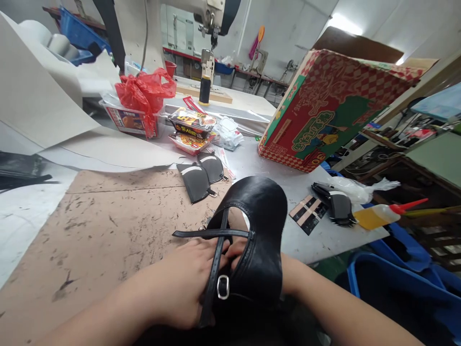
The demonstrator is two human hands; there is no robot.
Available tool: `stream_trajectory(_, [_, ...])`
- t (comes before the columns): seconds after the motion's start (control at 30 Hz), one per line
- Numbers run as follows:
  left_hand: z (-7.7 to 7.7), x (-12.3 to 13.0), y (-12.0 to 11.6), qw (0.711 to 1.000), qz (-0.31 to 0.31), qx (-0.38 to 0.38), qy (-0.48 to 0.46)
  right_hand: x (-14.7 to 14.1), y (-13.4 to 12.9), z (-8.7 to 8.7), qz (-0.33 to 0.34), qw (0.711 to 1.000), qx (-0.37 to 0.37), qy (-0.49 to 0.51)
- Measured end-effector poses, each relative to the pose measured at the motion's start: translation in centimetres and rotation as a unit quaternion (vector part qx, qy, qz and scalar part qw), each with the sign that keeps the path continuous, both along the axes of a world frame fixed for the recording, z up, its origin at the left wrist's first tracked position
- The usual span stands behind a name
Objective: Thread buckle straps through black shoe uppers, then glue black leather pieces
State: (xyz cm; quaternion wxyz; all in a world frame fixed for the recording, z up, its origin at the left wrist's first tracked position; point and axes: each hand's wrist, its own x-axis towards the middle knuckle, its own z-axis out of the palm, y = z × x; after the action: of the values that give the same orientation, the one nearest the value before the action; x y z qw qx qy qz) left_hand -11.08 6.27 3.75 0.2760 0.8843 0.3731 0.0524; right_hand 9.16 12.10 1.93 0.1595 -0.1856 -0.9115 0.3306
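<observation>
A black leather bag (266,216) with a curved flap, thin straps and a silver buckle (223,287) is held up close in front of me. My left hand (190,274) is closed at its left side, fingers reaching under a strap toward the opening. My right hand (236,251) comes from behind the bag; its forearm passes behind the leather and only some bent fingers show through the opening, close to my left fingertips. What exactly the fingertips pinch is hidden. Beyond the bag, two small black leather pieces (196,180) with metal rings lie on the table.
Brown cardboard (108,230) covers the table's left part. Ahead are a sewing machine (212,24), food packs (192,124), a red plastic bag (146,93) and a large carton (324,110). At right lie a glue bottle (378,216) and black clips; blue bins (399,274) stand below.
</observation>
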Motion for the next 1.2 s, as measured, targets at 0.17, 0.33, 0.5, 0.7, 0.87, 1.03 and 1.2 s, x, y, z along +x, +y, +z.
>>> stream_trajectory(0.17, [-1.4,-0.5,0.9,0.992,-0.074,0.099,0.01,1.7,-2.6,0.2,0.053,0.997,0.05,0.019])
stream_trajectory(0.33, [-2.3,-0.7,1.9,0.989,-0.103,0.106,0.008,0.9,-2.4,0.1,0.076,0.996,0.054,0.013])
stream_trajectory(0.5, [-1.9,-0.6,1.8,0.995,-0.063,0.083,0.001,0.2,-2.6,0.5,0.124,0.983,0.122,0.055])
stream_trajectory(0.7, [-2.3,-0.7,2.1,0.99,-0.07,0.111,-0.044,0.4,-4.2,-1.0,0.074,0.97,0.196,0.123])
stream_trajectory(0.87, [-3.1,-0.8,2.3,0.991,-0.042,0.127,-0.031,0.7,-4.8,-1.1,-0.03,0.982,0.134,0.13])
stream_trajectory(1.03, [1.2,-0.2,1.0,0.994,0.056,0.083,-0.052,0.7,-3.5,1.6,-0.065,0.974,-0.146,0.163])
stream_trajectory(1.2, [2.6,1.8,-0.8,0.971,0.119,0.047,-0.202,-0.7,-3.7,2.0,-0.205,0.842,-0.346,0.36])
